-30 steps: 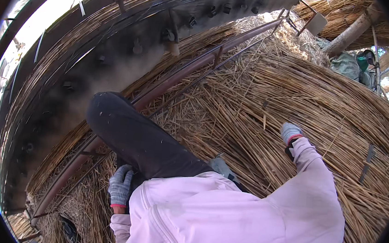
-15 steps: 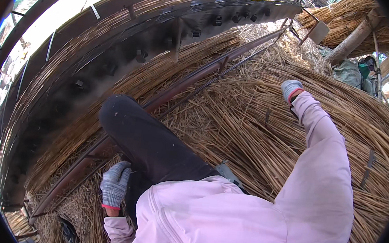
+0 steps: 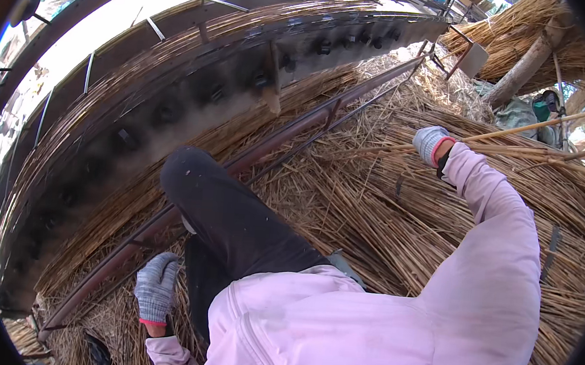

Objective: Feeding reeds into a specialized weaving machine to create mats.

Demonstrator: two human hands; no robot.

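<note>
My right hand (image 3: 432, 145), in a grey knit glove with a red cuff, is closed around a few long reed stalks (image 3: 505, 138). Their lengths stretch out to the right past my wrist, and thin ends show left of the fist. Under that arm spreads a thick layer of dry reeds (image 3: 400, 220). My left hand (image 3: 156, 287), gloved the same way, is beside my bent knee, near the brown metal rail (image 3: 115, 257). Its fingers are loosely bent and apart from the thumb, with nothing visible in them.
Beyond the rail, a long machine (image 3: 195, 104) carries a row of reeds past dark fittings, with haze around them. A wooden post (image 3: 525, 71) leans at the far right by a large reed heap (image 3: 508, 27) and greenish sacks (image 3: 518, 113). Loose straw (image 3: 447, 81) is piled behind the rail.
Several reed stalks now show in my right hand, stretching to the right; none showed there before. My left hand has shifted slightly left and down, away from my leg.
</note>
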